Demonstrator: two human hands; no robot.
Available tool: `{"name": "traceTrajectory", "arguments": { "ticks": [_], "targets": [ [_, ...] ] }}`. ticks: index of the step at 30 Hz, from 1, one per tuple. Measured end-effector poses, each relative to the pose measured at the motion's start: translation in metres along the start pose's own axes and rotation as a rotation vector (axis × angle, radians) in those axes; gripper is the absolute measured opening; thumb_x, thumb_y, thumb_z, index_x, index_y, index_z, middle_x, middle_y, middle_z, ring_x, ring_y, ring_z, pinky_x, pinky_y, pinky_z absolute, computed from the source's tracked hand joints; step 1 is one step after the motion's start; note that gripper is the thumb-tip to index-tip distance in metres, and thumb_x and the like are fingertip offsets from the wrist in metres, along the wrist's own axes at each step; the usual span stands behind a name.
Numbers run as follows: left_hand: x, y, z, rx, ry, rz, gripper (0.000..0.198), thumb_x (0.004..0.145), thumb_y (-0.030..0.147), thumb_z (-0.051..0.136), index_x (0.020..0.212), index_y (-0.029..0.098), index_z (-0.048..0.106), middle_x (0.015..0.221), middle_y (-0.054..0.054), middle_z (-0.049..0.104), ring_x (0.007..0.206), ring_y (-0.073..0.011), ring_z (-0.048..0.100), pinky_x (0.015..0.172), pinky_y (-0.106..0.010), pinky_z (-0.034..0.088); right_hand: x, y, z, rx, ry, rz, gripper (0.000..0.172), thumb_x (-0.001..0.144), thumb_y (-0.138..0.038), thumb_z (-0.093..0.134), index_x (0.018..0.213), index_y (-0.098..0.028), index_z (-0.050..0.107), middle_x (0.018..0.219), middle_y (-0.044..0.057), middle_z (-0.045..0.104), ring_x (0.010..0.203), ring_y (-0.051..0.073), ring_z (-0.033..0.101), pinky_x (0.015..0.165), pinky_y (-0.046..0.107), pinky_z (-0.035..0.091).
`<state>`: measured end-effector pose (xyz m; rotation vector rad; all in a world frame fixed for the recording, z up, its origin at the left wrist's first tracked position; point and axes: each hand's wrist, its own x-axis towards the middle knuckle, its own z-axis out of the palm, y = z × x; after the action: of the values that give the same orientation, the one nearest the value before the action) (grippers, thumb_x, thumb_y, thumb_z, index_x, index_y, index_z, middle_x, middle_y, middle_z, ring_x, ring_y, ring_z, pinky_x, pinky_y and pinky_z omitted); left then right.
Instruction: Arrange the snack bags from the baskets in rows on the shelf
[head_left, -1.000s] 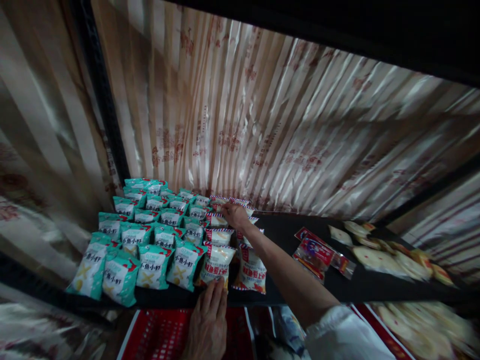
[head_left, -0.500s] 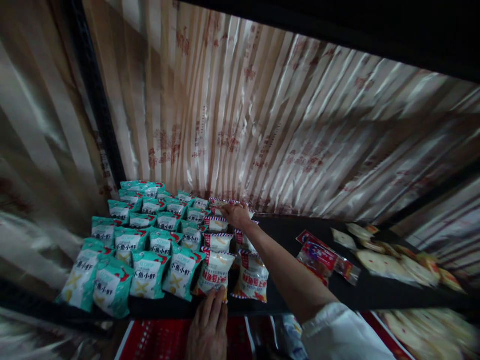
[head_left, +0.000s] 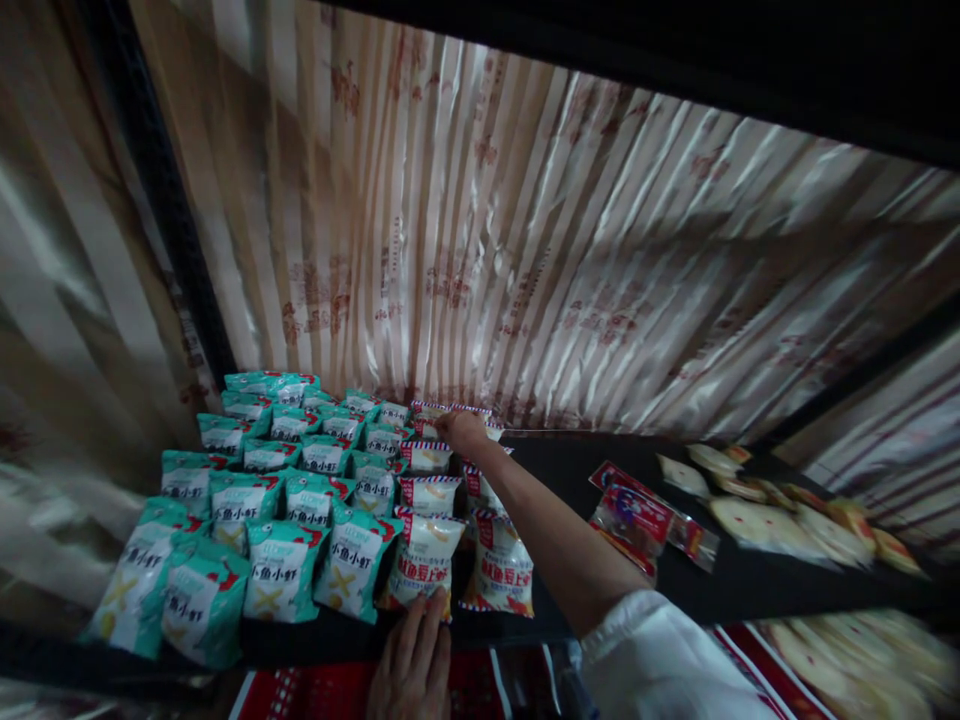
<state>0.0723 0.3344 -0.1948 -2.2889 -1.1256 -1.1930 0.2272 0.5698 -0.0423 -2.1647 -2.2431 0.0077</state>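
Observation:
My left hand (head_left: 412, 655) lies with its fingers stretched out at the shelf's front edge. Its fingertips touch the bottom of a white and red snack bag (head_left: 422, 560) in the front row. Reaching to the back of the same rows, my right hand (head_left: 462, 434) has its fingers curled beside a rear snack bag (head_left: 430, 420) with a striped top edge. What those fingers hold, if anything, is hidden. Under my right forearm stands another white and red snack bag (head_left: 499, 568). Several teal snack bags (head_left: 281, 570) stand in rows to the left.
The bags stand on a black shelf (head_left: 559, 470). Red packets (head_left: 637, 510) and flat pale packs (head_left: 757, 525) lie to the right. Printed sheeting (head_left: 465, 220) hangs behind. A dark post (head_left: 161, 190) rises at left; a red crate (head_left: 300, 690) sits below.
The view has shifted slightly, so the bags at left appear lower and further left. My right hand stays at the back row, its fingers more curled. My left hand remains by the front bag.

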Motion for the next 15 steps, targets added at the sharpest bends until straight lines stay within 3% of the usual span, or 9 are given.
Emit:
{"name": "traceTrajectory", "arguments": {
  "ticks": [10,15],
  "targets": [
    [0.001,0.004,-0.008,-0.058,-0.108,-0.054,0.029,0.084,0.024,0.043,0.103,0.02,0.065,0.129,-0.003,0.058,0.123,-0.0224,0.044,0.093,-0.033,0.041,-0.003,0.005,0.004,0.155,0.148,0.002,0.021,0.081,-0.025,0.056,0.095,-0.022,0.072,0.093,0.008,0.074,0.091,0.024,0.067,0.086,0.034,0.045],
    [0.005,0.007,-0.024,-0.1,-0.169,-0.071,0.032,0.084,0.016,0.04,0.106,0.018,0.063,0.134,-0.005,0.053,0.129,-0.0237,0.039,0.096,-0.036,0.042,-0.032,0.031,-0.012,0.275,0.325,0.008,0.031,0.088,-0.024,0.043,0.109,-0.019,0.065,0.108,0.008,0.07,0.099,0.019,0.064,0.086,0.029,0.047]
  ]
}}
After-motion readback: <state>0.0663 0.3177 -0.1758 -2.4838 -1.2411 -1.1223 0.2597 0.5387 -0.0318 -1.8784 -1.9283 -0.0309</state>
